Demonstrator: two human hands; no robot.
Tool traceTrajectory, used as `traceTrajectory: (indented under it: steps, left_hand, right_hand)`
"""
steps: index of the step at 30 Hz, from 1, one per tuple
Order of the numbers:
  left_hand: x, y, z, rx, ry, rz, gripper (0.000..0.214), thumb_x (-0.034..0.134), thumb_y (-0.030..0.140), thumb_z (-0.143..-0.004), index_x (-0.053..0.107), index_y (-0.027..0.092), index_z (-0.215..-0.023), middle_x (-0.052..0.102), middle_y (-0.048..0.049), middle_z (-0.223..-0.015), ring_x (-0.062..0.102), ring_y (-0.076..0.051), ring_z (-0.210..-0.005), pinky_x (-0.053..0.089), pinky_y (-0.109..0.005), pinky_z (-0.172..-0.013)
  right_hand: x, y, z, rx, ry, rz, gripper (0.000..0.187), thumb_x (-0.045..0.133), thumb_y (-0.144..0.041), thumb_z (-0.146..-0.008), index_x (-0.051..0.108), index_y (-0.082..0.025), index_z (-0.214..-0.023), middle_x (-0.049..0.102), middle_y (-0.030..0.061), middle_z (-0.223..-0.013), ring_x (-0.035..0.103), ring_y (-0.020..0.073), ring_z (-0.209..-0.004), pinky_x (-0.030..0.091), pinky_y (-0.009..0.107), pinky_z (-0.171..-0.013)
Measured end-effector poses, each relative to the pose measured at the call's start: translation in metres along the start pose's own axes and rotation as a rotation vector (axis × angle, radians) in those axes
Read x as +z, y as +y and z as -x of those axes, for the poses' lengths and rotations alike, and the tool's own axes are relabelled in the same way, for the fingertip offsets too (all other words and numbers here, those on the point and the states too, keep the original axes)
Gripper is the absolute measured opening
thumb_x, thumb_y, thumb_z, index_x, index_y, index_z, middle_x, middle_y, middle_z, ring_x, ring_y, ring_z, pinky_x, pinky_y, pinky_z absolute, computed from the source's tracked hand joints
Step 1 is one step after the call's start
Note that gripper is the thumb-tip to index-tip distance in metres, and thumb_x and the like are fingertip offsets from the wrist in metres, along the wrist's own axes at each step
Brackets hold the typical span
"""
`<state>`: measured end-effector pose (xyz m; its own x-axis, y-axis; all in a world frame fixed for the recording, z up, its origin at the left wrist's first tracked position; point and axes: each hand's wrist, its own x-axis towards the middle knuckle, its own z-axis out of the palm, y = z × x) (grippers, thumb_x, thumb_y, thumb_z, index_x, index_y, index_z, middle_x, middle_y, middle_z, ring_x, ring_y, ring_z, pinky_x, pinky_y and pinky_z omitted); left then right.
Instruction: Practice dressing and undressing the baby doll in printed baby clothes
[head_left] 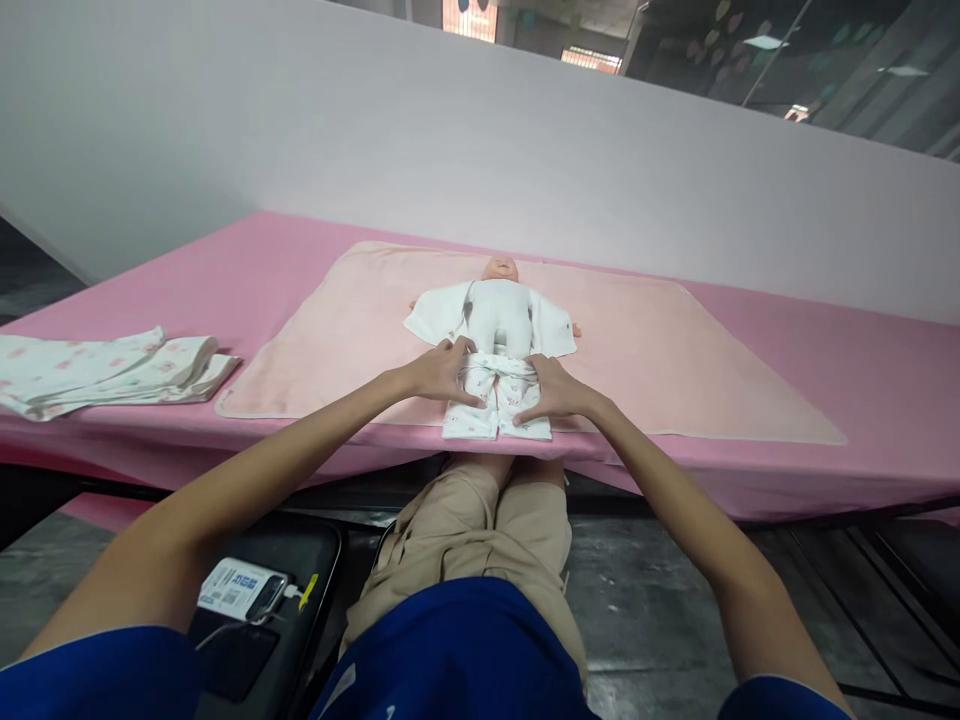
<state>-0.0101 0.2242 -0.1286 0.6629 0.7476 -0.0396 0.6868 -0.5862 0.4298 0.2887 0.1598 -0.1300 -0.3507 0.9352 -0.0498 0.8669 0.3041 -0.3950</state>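
Note:
A baby doll (pixel 501 302) lies on its back with its head toward the wall, in a white top with the sleeves spread to both sides. Small white printed baby pants (pixel 498 392) are at its feet, with their legs hanging toward the table's front edge. My left hand (pixel 444 374) grips the left side of the waistband, thumb pressed on the front. On the other side my right hand (pixel 552 388) grips the waistband in the same way. The doll's lower legs and feet are hidden by the pants.
A peach blanket (pixel 660 370) lies under the doll on the pink tablecloth (pixel 840 350). Folded printed cloth (pixel 112 368) is at the table's left. A chair (pixel 300 560) beside my legs holds a white device (pixel 244 590) with a cable. The white wall (pixel 480 150) stands behind.

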Motion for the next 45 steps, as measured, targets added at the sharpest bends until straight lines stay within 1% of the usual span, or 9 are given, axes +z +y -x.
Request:
traceTrajectory:
  steps: [5, 13, 17, 22, 27, 32, 36, 41, 45]
  left_hand:
    - [0.008, 0.005, 0.012, -0.012, -0.025, -0.016, 0.12, 0.087, 0.082, -0.059, 0.04, 0.017, -0.148, 0.055, -0.0232, -0.152, 0.051, -0.046, -0.143, 0.054, -0.051, -0.109]
    - [0.026, 0.02, 0.037, 0.21, 0.062, -0.317, 0.05, 0.075, 0.045, -0.094, 0.065, 0.017, -0.134, 0.077, -0.016, -0.117, 0.064, -0.037, -0.117, 0.052, -0.045, -0.097]
    - [0.03, 0.022, 0.048, 0.343, 0.139, -0.427, 0.04, 0.076, 0.034, -0.095, 0.069, 0.017, -0.13, 0.078, -0.0168, -0.115, 0.066, -0.035, -0.11, 0.052, -0.044, -0.092]
    - [0.012, 0.037, 0.067, 0.284, 0.238, -0.345, 0.036, 0.073, 0.051, -0.095, 0.072, 0.019, -0.111, 0.07, -0.0105, -0.09, 0.066, -0.03, -0.088, 0.05, -0.039, -0.08]
    - [-0.046, 0.077, 0.082, 0.263, 0.119, -0.133, 0.042, 0.071, 0.062, -0.093, 0.067, 0.021, -0.092, 0.063, -0.0025, -0.078, 0.061, -0.02, -0.072, 0.043, -0.031, -0.069]
    - [-0.121, 0.11, 0.071, 0.256, 0.065, -0.017, 0.05, 0.077, 0.07, -0.087, 0.065, 0.021, -0.093, 0.065, 0.0, -0.08, 0.058, -0.017, -0.071, 0.035, -0.028, -0.065]
    - [-0.177, 0.124, 0.05, 0.265, 0.183, 0.023, 0.052, 0.063, 0.072, -0.1, 0.064, 0.021, -0.091, 0.058, -0.0003, -0.081, 0.05, -0.014, -0.07, 0.031, -0.03, -0.065]
    - [-0.228, 0.132, 0.032, 0.294, 0.297, -0.041, 0.05, 0.065, 0.065, -0.104, 0.056, 0.021, -0.081, 0.04, 0.0034, -0.076, 0.034, -0.01, -0.07, 0.025, -0.03, -0.067]
    - [-0.252, 0.136, 0.031, 0.314, 0.448, -0.249, 0.045, 0.068, 0.058, -0.105, 0.062, 0.018, -0.085, 0.047, 0.0036, -0.074, 0.037, -0.008, -0.072, 0.027, -0.029, -0.07]
  right_hand:
    - [0.011, -0.002, 0.011, -0.04, 0.091, 0.076, 0.093, 0.105, -0.058, -0.062, 0.06, -0.017, -0.132, 0.067, 0.0179, -0.133, 0.06, 0.0392, -0.12, 0.05, 0.046, -0.098]
    - [0.04, -0.012, 0.046, -0.222, 0.335, 0.238, 0.007, 0.074, -0.02, -0.096, 0.069, -0.02, -0.101, 0.076, 0.0084, -0.096, 0.057, 0.028, -0.092, 0.037, 0.038, -0.082]
    - [0.06, -0.015, 0.064, -0.254, 0.49, 0.371, 0.022, 0.063, -0.001, -0.087, 0.067, -0.021, -0.094, 0.073, 0.0072, -0.085, 0.054, 0.0274, -0.086, 0.031, 0.04, -0.078]
    - [0.06, -0.035, 0.093, -0.187, 0.653, 0.279, 0.02, 0.066, -0.004, -0.083, 0.064, -0.022, -0.092, 0.072, 0.0054, -0.083, 0.054, 0.0256, -0.082, 0.033, 0.04, -0.08]
    - [-0.007, -0.071, 0.112, -0.053, 0.335, -0.085, 0.025, 0.081, -0.029, -0.085, 0.056, -0.023, -0.082, 0.068, 0.0017, -0.079, 0.058, 0.0226, -0.078, 0.038, 0.035, -0.076]
    - [-0.111, -0.092, 0.098, -0.094, 0.018, -0.313, 0.048, 0.093, -0.052, -0.078, 0.068, -0.024, -0.108, 0.077, 0.0036, -0.108, 0.068, 0.0256, -0.093, 0.048, 0.033, -0.074]
    - [-0.181, -0.094, 0.071, -0.198, 0.135, -0.18, 0.063, 0.103, -0.06, -0.066, 0.069, -0.026, -0.106, 0.07, 0.0011, -0.097, 0.062, 0.0226, -0.088, 0.047, 0.032, -0.074]
    - [-0.232, -0.095, 0.045, -0.319, 0.559, -0.033, 0.039, 0.072, -0.064, -0.103, 0.071, -0.026, -0.103, 0.067, 0.0011, -0.094, 0.054, 0.0171, -0.083, 0.044, 0.035, -0.079]
    - [-0.25, -0.094, 0.048, -0.447, 0.669, 0.082, 0.025, 0.072, -0.047, -0.106, 0.071, -0.032, -0.125, 0.064, -0.0023, -0.083, 0.047, 0.015, -0.07, 0.044, 0.037, -0.074]
